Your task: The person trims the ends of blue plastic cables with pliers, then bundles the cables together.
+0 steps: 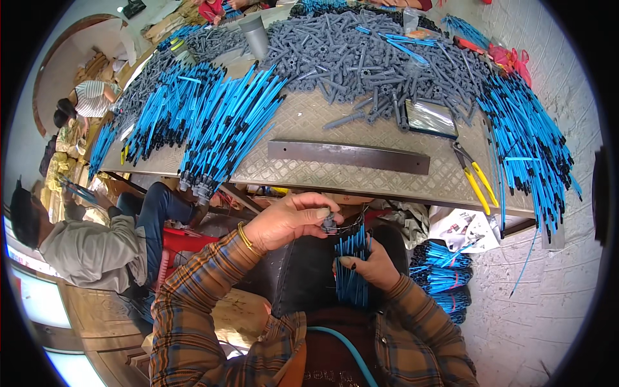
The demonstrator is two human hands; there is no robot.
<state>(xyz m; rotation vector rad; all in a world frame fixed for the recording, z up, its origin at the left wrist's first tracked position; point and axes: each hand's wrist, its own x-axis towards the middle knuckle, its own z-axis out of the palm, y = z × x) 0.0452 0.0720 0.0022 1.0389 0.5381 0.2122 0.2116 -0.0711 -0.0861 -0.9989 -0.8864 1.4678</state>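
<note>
Above my lap, my right hand (374,263) is closed around a bundle of thin blue rods (350,287), held roughly upright. Just to its left, my left hand (287,222) pinches a small grey plastic piece (329,224) between thumb and fingers, by the upper end of the bundle. Thin dark strands (356,220) stick out between the two hands; I cannot make out what they are joined to. Both hands are in front of the near edge of the patterned table (309,129).
Grey plastic tubes (361,51) are heaped across the table, with blue rods (225,122) at left and more (529,155) at right. Nearer lie a dark metal bar (348,156) and yellow-handled pliers (476,177). A co-worker (97,238) sits at left. Tied bundles (442,277) are stacked low at right.
</note>
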